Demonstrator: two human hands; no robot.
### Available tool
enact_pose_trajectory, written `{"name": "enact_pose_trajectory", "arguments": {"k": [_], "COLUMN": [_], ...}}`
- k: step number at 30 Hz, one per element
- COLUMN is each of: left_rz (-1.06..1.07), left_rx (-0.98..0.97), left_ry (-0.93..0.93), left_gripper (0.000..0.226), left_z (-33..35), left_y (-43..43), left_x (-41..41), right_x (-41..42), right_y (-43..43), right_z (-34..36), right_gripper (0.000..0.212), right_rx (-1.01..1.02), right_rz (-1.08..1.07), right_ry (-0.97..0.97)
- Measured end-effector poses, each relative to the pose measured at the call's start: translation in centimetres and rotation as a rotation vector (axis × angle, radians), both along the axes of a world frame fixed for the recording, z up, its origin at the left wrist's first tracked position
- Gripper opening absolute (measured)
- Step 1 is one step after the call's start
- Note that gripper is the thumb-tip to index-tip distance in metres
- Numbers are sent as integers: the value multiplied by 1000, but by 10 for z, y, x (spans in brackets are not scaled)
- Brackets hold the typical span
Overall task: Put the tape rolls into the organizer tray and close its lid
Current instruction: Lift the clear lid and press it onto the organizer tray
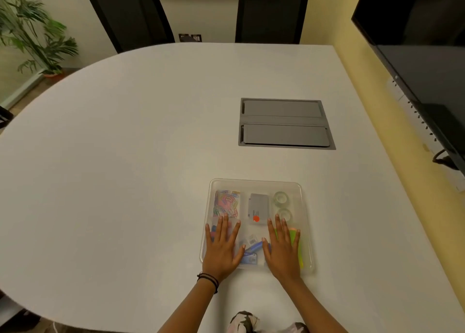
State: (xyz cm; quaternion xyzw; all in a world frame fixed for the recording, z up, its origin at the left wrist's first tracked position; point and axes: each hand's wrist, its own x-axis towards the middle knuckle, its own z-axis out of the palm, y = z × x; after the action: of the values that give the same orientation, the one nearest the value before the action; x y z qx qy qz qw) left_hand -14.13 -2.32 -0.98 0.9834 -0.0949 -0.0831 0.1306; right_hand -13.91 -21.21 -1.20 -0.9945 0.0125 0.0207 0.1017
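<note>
White mtg-room table (151, 143), rounded edge, w/ a grey cable hatch (285, 123) set into it, two dark chairs (130, 12) at the far side, a potted plant (32, 30) far left and a big dark screen (422, 55) on the wall to the right. Clear organizer tray (256, 184) sits near the front edge; its see-through lid (305, 232) looks already laid on top. Two tape rolls (281, 198) lie inside, in the far right compartment, one behind the other. Other compartments hold coloured paper clips (226, 203), a grey box w/ a red dot (258, 209), sthg green-yellow and small blue bits. Left hand (222, 247) is flat, fingers spread, palm down on the near left part of the lid; right hand (283, 248) same on the near right. Neither grasps anything, both just press. Judgement: rolls are in, last step is seating the lid. Risks: pressure only at the near edge could leave the far edge unlatched or tip it up; can't tell if the far corners are seated. Uneven push might slide the tray on the smooth top. A roll standing proud could block closure.
</note>
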Motion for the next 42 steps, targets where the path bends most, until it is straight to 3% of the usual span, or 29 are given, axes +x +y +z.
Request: {"name": "enact_pose_trajectory", "arguments": {"k": [12,17,21,28,42], "left_rz": [0,-28,-91,-112,-110], "left_rx": [-18,-11,-4,-56,-59], "left_ry": [11,10,-39,-72,-66], "left_gripper": [68,70,67,57,58], "left_z": [-1,0,0,1,-3], "left_y": [1,1,16,26,26], "left_x": [0,4,7,5,7], "right_x": [0,9,6,3,4], "right_y": [1,-19,-39,-38,-39], "right_z": [3,7,9,5,4], "right_gripper": [57,60,50,55,57], "right_rx": [52,62,23,-19,-4], "right_rz": [-11,71,160,10,-3], "right_ry": [20,35,33,4,2]}}
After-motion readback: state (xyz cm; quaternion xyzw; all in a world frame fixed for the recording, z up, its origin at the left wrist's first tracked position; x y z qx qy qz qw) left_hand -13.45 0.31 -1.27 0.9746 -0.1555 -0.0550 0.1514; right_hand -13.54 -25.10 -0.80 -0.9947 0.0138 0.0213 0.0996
